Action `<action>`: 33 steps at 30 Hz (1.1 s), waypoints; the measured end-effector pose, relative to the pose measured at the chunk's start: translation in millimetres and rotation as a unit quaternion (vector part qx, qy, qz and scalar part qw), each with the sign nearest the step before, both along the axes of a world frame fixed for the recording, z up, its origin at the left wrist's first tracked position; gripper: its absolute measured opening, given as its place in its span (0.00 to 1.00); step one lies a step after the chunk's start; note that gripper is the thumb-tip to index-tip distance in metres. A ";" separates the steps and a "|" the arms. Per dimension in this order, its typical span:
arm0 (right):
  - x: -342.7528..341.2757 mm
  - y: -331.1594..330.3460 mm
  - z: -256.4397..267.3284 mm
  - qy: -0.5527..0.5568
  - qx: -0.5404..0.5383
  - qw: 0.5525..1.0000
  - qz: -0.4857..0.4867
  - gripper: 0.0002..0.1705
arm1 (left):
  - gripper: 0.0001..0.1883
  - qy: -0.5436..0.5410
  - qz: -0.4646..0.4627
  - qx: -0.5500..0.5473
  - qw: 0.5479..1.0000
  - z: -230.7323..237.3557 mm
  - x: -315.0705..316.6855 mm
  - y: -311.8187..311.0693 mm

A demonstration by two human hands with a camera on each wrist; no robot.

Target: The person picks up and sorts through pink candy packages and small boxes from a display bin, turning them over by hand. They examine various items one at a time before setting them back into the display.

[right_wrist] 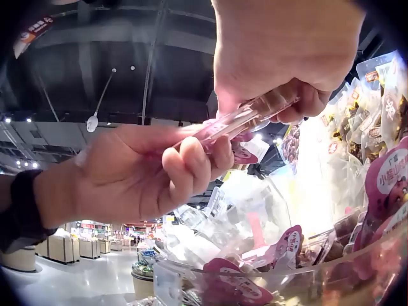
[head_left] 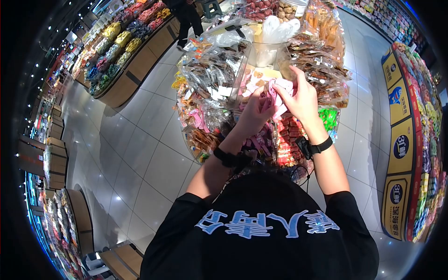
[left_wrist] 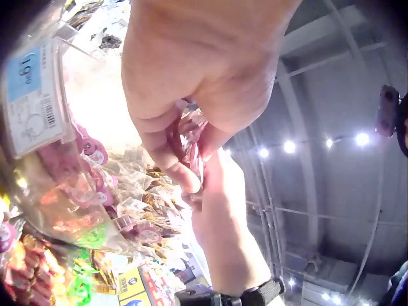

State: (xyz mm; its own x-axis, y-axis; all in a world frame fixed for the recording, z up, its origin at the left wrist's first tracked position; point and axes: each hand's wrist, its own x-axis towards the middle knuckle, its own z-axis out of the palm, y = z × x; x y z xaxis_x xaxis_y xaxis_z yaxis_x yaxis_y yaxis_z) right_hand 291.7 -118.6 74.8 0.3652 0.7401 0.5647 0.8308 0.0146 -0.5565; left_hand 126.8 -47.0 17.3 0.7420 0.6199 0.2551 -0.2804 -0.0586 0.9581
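On the far left, bright bags (head_left: 116, 42) sit on a curved wood stand (head_left: 126, 88). Next, a person in dark trousers (head_left: 188, 21) stands on the pale floor (head_left: 154, 116). Then come lots of dark snack bags (head_left: 210, 70), piled up in a heap. The left hand (head_left: 254, 112) has its fingers bent round one side of some pink packs (head_left: 274, 95). The packs are up in the air between the two hands, and I cannot tell how many there are. Red packs (head_left: 289, 133) lie below. The right hand (head_left: 302, 95) pinches the other side with its fingers. Beside it are brown bags (head_left: 319, 60), then green packs (head_left: 328, 119). A yellow stand (head_left: 399, 105) is far right.
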 end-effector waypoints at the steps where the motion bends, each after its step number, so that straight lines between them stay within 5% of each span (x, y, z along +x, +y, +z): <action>1: -0.8 0.6 -0.7 0.021 0.028 0.999 0.001 0.39 | 0.31 -0.017 0.005 -0.003 1.000 -0.9 1.8 -3.6; 7: 1.1 7.1 -11.1 0.261 0.146 0.953 0.049 0.31 | 0.32 -0.005 0.050 -0.006 0.999 -17.2 8.5 -4.6; 10: 2.3 9.0 -26.4 0.443 0.211 0.858 0.155 0.20 | 0.33 -0.049 0.053 -0.015 0.997 -5.5 8.6 -9.4; 16: -12.1 2.8 -38.9 0.624 0.284 0.682 0.254 0.20 | 0.33 -0.059 0.076 -0.002 0.995 -13.7 12.2 -5.0; 17: -15.3 4.4 -42.0 0.627 0.283 0.685 0.241 0.18 | 0.33 -0.048 0.089 0.020 0.995 -18.4 14.8 -3.2; 21: -38.1 1.5 -52.1 0.506 0.150 0.831 0.177 0.17 | 0.31 -0.042 0.106 0.003 0.994 -14.7 20.4 -12.3; 29: -44.1 12.9 -65.0 0.403 0.149 0.900 0.074 0.15 | 0.26 0.034 0.177 0.171 0.969 -14.8 17.6 -16.5; 32: -46.2 13.2 -59.4 0.545 0.193 0.810 0.102 0.15 | 0.23 0.089 0.147 0.178 0.969 -17.2 10.9 -13.2; 33: -44.6 14.6 -56.5 0.552 0.205 0.802 0.097 0.16 | 0.22 0.043 0.106 0.084 0.990 -19.8 11.0 -12.8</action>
